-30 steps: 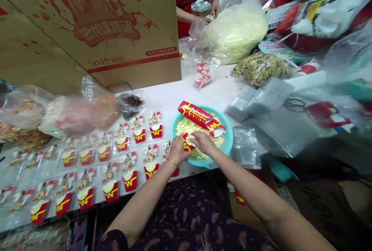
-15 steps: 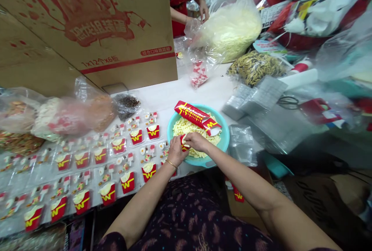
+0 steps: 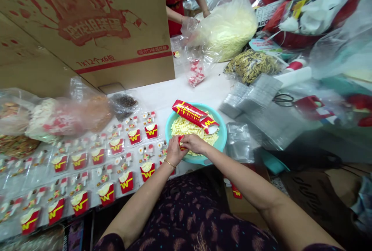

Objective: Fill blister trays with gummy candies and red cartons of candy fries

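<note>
At the left and lower left of the frame, rows of small red cartons (image 3: 106, 193), each topped with cream, are laid out on the surface (image 3: 158, 96) with little charms (image 3: 104, 178) placed above them. The end of these rows is reached just left of the hands.

Near the centre, the left hand (image 3: 175, 151) is curled around one red carton (image 3: 181, 142), which is held at the lower left rim of a turquoise bowl (image 3: 223, 130). Most of this carton is covered by fingers, so its long axis cannot be told. From its right side it is met by the fingertips of the right hand (image 3: 194, 143); the hands are thus brought together on it, though whether the carton itself or something at its mouth is pinched by the right fingers cannot be seen.

Loose cream sticks (image 3: 186, 127) are spread in the bowl, above and to the right of the held carton, and the right hand is placed nearer to them. Farther up, a nested stack of red cartons (image 3: 189, 113) is rested across the bowl, its long axis slanted from upper left to lower right. Right of the bowl, clear bags (image 3: 240, 142) are laid flat.
</note>
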Motion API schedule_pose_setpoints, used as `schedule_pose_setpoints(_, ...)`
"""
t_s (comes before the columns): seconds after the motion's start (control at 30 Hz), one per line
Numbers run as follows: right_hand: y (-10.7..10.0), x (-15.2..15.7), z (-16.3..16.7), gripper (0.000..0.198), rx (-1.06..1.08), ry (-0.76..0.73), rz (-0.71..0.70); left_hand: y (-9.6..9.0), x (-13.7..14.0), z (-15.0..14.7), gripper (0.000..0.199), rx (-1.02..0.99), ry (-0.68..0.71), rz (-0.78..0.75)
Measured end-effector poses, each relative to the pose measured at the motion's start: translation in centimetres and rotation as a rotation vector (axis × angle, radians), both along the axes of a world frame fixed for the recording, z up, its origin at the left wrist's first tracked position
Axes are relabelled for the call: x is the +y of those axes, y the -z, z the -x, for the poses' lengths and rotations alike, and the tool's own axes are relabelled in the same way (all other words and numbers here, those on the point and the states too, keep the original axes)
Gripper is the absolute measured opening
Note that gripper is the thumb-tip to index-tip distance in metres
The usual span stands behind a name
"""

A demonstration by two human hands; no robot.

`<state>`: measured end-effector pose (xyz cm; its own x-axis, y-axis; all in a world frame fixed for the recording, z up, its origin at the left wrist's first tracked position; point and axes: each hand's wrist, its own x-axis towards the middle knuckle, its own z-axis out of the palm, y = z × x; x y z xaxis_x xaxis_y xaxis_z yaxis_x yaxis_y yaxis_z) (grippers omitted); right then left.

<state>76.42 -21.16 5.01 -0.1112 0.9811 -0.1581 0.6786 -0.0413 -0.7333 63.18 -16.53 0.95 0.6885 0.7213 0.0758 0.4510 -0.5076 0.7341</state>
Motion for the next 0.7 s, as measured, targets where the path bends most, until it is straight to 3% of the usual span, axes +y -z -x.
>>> schedule_pose_setpoints(0.07,-0.2,-0.3,-1.0,0.017,0.178,0.036,-0.023,-0.3,0.2,0.1,0.053,-0.042,-0.021,0.103)
schedule_pose_setpoints(0.13,-0.4,-0.9,-2.4,0.023,0.317,0.162,-0.046,-0.5,0.5,0.3,0.057,-0.099,-0.051,0.253)
schedule_pose_setpoints(0.23,-0.3,-2.0,-4.2,0.031,0.366,0.34,-0.052,-0.7,0.6,0.6,0.061,-0.226,-0.102,0.531)
schedule_pose_setpoints(0.37,0.2,-2.8,-3.9,0.027,0.368,0.358,-0.07,-0.9,0.0,0.6,0.059,-0.352,-0.115,0.807)
schedule_pose_setpoints(0.5,0.5,-2.7,-2.4,0.011,0.36,0.359,-0.119,-1.3,-0.5,0.4,0.054,-0.418,-0.137,0.973)
schedule_pose_setpoints(0.63,0.3,-3.0,-2.5,0.024,0.389,0.524,-0.121,-1.6,-0.4,0.9,0.054,-0.488,-0.175,1.065)
schedule_pose_setpoints(0.7,0.5,-3.4,-2.9,0.022,0.268,0.534,-0.097,-1.7,-0.3,1.3,0.055,-0.49,-0.19,1.117)
